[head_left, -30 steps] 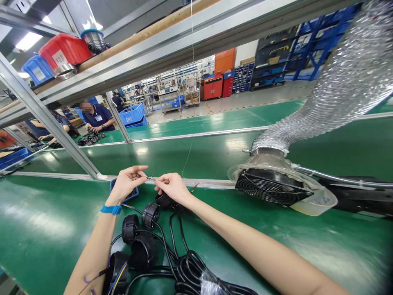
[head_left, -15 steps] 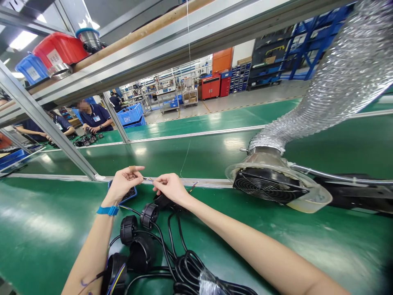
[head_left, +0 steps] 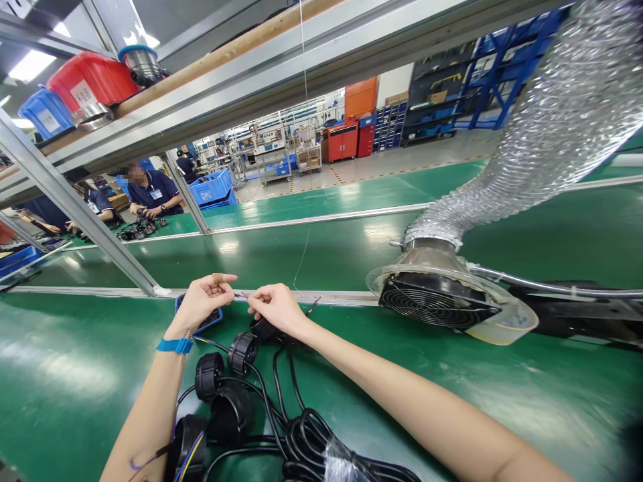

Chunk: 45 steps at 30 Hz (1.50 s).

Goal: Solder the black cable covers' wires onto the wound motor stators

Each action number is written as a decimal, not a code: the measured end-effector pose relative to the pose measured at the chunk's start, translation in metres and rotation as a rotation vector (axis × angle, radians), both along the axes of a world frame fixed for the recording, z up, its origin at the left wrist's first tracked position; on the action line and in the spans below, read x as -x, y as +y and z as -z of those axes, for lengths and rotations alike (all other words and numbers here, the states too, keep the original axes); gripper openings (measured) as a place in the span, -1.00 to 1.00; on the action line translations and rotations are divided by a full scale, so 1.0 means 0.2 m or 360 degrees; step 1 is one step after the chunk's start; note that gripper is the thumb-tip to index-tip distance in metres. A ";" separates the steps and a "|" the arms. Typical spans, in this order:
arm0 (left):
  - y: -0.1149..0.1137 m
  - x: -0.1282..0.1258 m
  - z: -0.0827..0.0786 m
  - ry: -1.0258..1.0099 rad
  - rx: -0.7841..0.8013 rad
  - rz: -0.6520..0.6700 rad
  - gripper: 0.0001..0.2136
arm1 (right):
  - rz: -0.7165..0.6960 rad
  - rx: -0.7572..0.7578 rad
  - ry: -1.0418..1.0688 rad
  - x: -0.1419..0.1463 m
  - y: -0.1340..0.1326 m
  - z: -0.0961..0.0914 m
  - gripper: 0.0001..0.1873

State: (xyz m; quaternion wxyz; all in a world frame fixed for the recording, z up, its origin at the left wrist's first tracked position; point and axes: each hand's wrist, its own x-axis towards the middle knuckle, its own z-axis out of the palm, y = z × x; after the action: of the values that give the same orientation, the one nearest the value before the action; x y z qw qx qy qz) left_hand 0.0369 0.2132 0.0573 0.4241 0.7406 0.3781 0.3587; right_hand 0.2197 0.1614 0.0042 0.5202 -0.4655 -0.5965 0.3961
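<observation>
My left hand (head_left: 203,304), with a blue band at the wrist, pinches one end of a thin wire (head_left: 242,296) between thumb and fingers. From the other side my right hand (head_left: 276,306) grips the same short stretch, its fingertips closed. The wire's exact ends are too small to make out. Under the left hand is a small blue tray (head_left: 209,323), partly covered, with dark small parts inside. Nearer to me lie black round caps (head_left: 242,353) and black cup-shaped housings (head_left: 230,414) on black cables. Loose yellow and blue wires (head_left: 191,455) stick out beside my left forearm.
A coiled bundle of black cable (head_left: 311,435) lies on the green bench (head_left: 65,375). To the right hangs a silver duct (head_left: 532,134) above a fan (head_left: 437,304). A metal post (head_left: 108,234) stands at left. Beyond it, a co-worker (head_left: 153,191) handles black parts.
Both hands hold nearly the same pose, still meeting at the thin wire. The whole view has shifted slightly, so things appear a little further left.
</observation>
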 end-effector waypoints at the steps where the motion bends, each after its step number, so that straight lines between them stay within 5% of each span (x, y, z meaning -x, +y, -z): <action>1: 0.00 0.00 0.00 0.0031 0.0013 0.0013 -0.60 | 0.0003 -0.0007 -0.0008 0.00 0.00 0.00 -0.82; 13: 0.01 -0.02 0.03 0.0015 0.0242 0.0135 -0.52 | -0.0072 -0.0082 -0.0061 -0.01 0.01 0.01 -0.78; 27: 0.03 0.03 0.00 -0.0112 0.0070 -0.0007 -0.51 | -0.0032 -0.0059 -0.0061 -0.01 0.01 0.02 -0.79; 45: 0.02 0.01 0.01 -0.0118 0.0099 0.0050 -0.56 | -0.0046 -0.0046 -0.0049 -0.01 0.01 0.02 -0.80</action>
State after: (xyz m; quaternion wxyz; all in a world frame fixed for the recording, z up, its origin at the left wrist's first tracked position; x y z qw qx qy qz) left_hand 0.0340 0.2176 0.0551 0.4661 0.7191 0.3614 0.3674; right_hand 0.2207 0.1639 0.0006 0.5118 -0.4553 -0.6168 0.3877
